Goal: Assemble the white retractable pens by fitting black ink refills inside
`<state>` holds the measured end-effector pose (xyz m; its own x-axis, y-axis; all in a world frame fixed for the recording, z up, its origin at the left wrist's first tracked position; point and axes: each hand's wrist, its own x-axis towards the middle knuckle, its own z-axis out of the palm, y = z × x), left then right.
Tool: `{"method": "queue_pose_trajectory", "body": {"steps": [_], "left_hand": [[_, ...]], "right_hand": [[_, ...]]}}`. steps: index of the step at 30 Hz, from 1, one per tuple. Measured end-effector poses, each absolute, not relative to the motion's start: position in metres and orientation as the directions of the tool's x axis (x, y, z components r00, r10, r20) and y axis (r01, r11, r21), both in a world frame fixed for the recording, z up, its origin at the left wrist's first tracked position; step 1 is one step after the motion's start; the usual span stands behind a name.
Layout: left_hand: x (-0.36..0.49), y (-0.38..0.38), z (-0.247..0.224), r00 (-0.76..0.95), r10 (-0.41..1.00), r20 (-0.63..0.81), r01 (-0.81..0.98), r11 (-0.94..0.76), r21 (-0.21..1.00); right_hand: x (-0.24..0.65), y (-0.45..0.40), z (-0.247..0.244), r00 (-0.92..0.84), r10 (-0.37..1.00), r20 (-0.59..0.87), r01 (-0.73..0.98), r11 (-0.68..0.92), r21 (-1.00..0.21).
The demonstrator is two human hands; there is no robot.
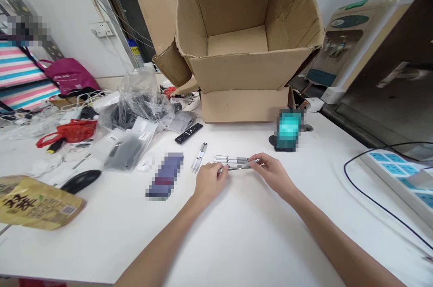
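Several silver pens lie side by side, roughly crosswise, on the white table. The nearest pen is pinched at both ends: my left hand has its left end between thumb and fingers, and my right hand grips its right end. My fingers partly cover those ends. Left of this row and apart from it, more silver pens lie close together at a slant. A blurred-out dark blue flat thing rests left of my left hand.
A big open cardboard box stands at the back. A black remote and plastic bags lie left of it. A lit, blurred phone stands right. A yellow pouch is far left; a power strip and cable are right.
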<state>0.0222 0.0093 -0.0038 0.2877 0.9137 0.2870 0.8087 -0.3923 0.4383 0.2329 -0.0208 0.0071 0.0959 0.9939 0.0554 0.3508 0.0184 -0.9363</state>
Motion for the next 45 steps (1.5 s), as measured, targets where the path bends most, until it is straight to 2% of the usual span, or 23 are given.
{"method": "queue_pose_trajectory", "body": {"steps": [5,17,21,30,36,40,45], "left_hand": [[0.022,0.010,-0.005,0.282,0.912,0.298,0.815,-0.392,0.426],[0.022,0.008,-0.003,0.287,0.912,0.292,0.818,-0.392,0.420],[0.024,0.004,-0.005,0.370,0.886,0.280,0.779,-0.460,0.426],[0.027,0.001,-0.008,0.454,0.857,0.242,0.712,-0.513,0.479],[0.028,0.000,-0.009,0.511,0.832,0.213,0.714,-0.550,0.434],[0.027,0.002,-0.010,0.517,0.831,0.205,0.693,-0.546,0.470],[0.025,0.006,-0.011,0.524,0.825,0.210,0.652,-0.548,0.524]], "right_hand": [[0.233,-0.021,0.008,0.090,0.996,0.023,0.184,0.006,-0.983],[0.227,-0.021,0.003,0.022,1.000,0.002,0.169,-0.002,-0.986],[0.221,-0.024,-0.002,-0.078,0.997,-0.024,0.148,-0.012,-0.989],[0.216,-0.028,-0.004,-0.096,0.995,-0.032,0.342,0.003,-0.940],[0.216,-0.027,-0.007,-0.068,0.998,-0.008,0.355,0.017,-0.935],[0.217,-0.026,-0.009,-0.078,0.996,0.035,0.363,0.061,-0.930],[0.217,-0.028,-0.005,-0.098,0.995,0.007,0.426,0.048,-0.903]]}}
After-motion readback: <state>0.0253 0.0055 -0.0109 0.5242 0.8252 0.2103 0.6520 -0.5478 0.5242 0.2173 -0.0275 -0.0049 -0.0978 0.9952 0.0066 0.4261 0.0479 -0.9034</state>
